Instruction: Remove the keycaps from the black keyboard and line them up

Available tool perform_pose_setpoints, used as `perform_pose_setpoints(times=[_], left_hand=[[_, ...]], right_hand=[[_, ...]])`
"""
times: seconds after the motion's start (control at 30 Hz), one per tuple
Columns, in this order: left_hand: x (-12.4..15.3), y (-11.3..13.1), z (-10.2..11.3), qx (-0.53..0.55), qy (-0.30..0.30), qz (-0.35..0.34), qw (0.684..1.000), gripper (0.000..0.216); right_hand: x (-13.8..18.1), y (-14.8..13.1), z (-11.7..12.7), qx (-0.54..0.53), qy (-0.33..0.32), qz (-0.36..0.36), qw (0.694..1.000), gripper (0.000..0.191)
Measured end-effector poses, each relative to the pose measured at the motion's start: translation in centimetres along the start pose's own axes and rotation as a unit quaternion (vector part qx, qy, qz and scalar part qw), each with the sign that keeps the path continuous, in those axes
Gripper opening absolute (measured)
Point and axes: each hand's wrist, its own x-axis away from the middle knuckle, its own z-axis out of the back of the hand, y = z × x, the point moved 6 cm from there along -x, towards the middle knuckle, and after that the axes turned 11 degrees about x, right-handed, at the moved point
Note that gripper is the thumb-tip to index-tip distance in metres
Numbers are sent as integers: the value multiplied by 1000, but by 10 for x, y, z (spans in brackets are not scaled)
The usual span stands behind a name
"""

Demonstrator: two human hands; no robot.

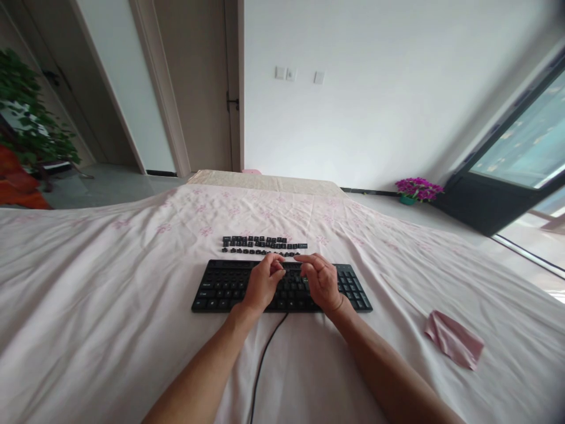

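A black keyboard [216, 285] lies on the cloth in front of me, its keys partly hidden by both hands. My left hand [261, 281] is over its middle, thumb and fingertips closed in a pinch; anything between them is too small to make out. Just to its right, my right hand [324, 284] hovers over the keyboard. Its index finger points left toward the left fingertips, apart from the thumb, while the other fingers curl; I see nothing held. Beyond the keyboard's far edge, loose black keycaps [256, 242] lie in rows, the nearest row partly covered by my fingertips.
A black cable [263, 359] runs from the keyboard toward me between my forearms. On the right of the pale flowered cloth [132, 282] lies a folded pink cloth [455, 340]. Purple flowers [418, 188] stand on the floor by the wall, a leafy plant [35, 118] at left.
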Motion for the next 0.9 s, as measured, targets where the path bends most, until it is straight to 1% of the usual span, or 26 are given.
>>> perform_pose_setpoints(times=[0.13,0.23,0.3,0.4,0.57,0.63,0.7,0.8,0.9], left_hand=[[-2,-5,3,55,13,-4,998,31],[-2,-5,4,86,22,-4,996,34],[-2,-5,4,95,22,-1,995,36],[-1,-4,4,85,30,4,996,39],[-1,-5,4,55,35,3,998,42],[-2,-5,4,58,33,2,998,40],[-2,-3,4,62,30,1,998,38],[-2,-1,1,44,18,-4,999,34],[-2,-1,-1,19,11,-9,1000,32]], right_hand=[[-8,-3,-13,37,-84,6,996,34],[-10,-5,-23,88,-146,13,985,27],[-10,-6,-27,123,-172,14,977,23],[-11,-5,-28,164,-200,0,966,22],[-10,-3,-27,190,-253,-7,949,17],[-12,5,-26,200,-259,-24,945,15],[-20,20,-24,208,-252,-64,943,13],[-40,50,-23,209,-228,-136,941,15],[-66,77,-29,223,-217,-172,935,16]])
